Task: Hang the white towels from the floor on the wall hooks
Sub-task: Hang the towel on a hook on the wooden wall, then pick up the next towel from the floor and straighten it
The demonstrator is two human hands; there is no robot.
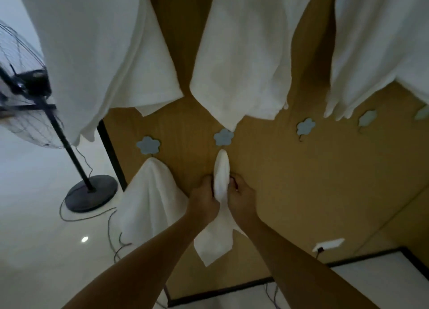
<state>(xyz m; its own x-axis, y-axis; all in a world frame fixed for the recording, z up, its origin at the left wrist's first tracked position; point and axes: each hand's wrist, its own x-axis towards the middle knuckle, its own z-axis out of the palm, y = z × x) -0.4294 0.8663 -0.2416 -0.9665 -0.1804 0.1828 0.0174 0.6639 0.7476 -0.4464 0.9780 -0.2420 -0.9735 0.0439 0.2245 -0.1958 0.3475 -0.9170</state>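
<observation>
Towel: a small white towel (221,176) is hung from the middle flower hook (223,137) on the wooden wall (290,181).
Left hand (204,196): closed on the towel's left side.
Right hand (241,196): closed on its right side.
Neighbouring hook (148,145): already draped with another towel (148,199).
Floor: a standing fan (30,95) is seen at left.

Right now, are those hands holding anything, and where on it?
Both hands, left and right, grip one white towel on either side of its bunched upper part, just below the flower hook.

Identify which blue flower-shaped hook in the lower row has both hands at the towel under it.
The second flower hook from the left; both hands grip its towel.
</observation>
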